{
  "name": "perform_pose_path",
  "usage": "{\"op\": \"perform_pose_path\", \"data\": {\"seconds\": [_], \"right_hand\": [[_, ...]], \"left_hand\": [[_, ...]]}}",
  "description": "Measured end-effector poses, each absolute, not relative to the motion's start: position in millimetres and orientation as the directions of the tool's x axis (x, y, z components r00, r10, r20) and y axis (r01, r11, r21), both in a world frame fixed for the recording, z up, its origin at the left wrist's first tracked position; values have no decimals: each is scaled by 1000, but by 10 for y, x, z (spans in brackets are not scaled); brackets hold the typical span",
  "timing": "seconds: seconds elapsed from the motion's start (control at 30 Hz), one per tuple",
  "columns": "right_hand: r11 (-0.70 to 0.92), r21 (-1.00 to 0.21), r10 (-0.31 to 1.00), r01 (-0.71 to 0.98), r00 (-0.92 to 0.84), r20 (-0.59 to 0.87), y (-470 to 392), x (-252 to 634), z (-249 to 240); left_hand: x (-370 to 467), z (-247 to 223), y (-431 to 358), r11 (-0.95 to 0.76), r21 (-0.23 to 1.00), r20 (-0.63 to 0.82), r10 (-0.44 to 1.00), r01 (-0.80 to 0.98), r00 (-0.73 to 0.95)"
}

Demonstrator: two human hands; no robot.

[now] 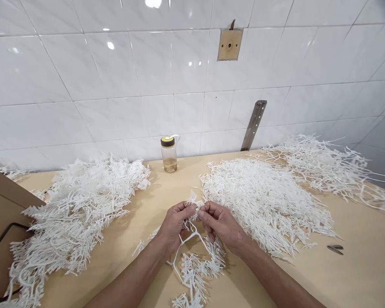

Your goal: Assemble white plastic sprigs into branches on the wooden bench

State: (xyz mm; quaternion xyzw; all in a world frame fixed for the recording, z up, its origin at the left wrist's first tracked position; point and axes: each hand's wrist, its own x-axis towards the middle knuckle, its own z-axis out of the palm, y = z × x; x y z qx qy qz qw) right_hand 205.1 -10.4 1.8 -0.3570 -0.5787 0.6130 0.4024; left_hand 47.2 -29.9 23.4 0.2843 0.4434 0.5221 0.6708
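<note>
Between my two hands is a white plastic branch (192, 234) with forked stems and spiky tufts. My left hand (176, 222) pinches it near its upper end, thumb and forefinger pressed together. Close beside it, my right hand (220, 222) pinches a small white piece at the same end; whether that piece is fixed to the branch I cannot tell. The branch's lower part hangs toward me, its tufts (195, 269) near or on the table. Just right of my right hand lies a heap of loose white spiky pieces (263, 201).
Tufted white branches (80, 205) are piled at left, beside a cardboard box (6, 205). Bare white stems (327, 167) lie at back right. A lidded bottle (169, 156) with some liquid stands near the tiled wall. A small dark metal tool (335, 249) rests at right on the table (362, 273).
</note>
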Motion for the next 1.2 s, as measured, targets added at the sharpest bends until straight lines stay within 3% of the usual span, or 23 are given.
{"op": "perform_pose_path", "data": {"seconds": [0.43, 0.73, 0.93, 1.1, 1.2], "right_hand": [[-77, -983, 906, -167, -424, 1, -103, 2013, 78], [-291, -905, 843, -311, -531, -88, -89, 1989, 104], [-183, -957, 888, -224, -456, -63, -89, 1978, 113], [-53, -997, 927, -50, -375, -31, -109, 1918, 49], [-9, -1000, 934, -28, -357, 2, -129, 1893, 3]], "left_hand": [[441, 163, -248, 303, 836, -311, 949, -457, 60], [475, 182, -261, 326, 788, -273, 945, -522, 179], [487, 129, -247, 256, 812, -230, 966, -525, 115], [487, 42, -212, 193, 869, -182, 981, -456, 69], [475, -16, -166, 153, 902, -147, 988, -403, 45]]}}
